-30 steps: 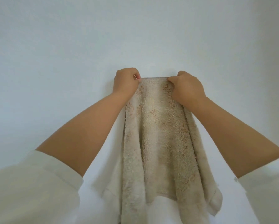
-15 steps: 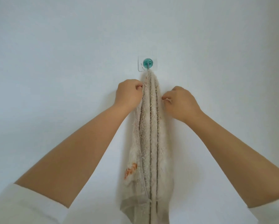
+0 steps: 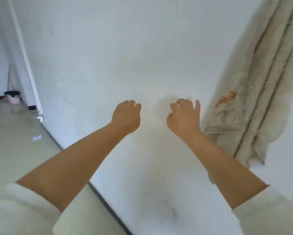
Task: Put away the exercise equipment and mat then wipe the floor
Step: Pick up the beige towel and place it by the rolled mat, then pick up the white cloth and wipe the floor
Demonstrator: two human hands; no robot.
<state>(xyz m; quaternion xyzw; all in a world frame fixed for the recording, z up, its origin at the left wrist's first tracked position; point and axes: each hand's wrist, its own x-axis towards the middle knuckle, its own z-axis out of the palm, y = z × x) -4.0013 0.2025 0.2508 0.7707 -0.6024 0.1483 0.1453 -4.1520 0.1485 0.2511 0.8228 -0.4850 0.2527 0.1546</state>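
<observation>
Both hands have left the towel (image 3: 254, 92), and the view has turned to the left and downward. Half a second ago the two hands pinched the folded towel just under a teal wall hook; now the hook is out of the picture and the towel hangs alone at the right edge, against the white wall (image 3: 108, 56).

The left hand (image 3: 126, 116) is loosely curled, with the fingers bent inward, and it holds nothing. The right hand (image 3: 184, 116) is half open, with the fingers bent and a little spread, and it is also empty. The right hand is near the left edge of the towel but does not touch it. Both hands are in front of the wall, a short way apart from each other.

The towel is beige, in long folds, with an orange mark near its lower part. On the left the grey floor (image 3: 15, 150) is visible, with a small scrap of paper (image 3: 37, 137) on it and a small pink bin (image 3: 13, 97) far back.

I judge that the cloth was hung back after the wiping, so the task seems to be at its end. No exercise equipment or mat is in this view, so I cannot confirm where they are.
</observation>
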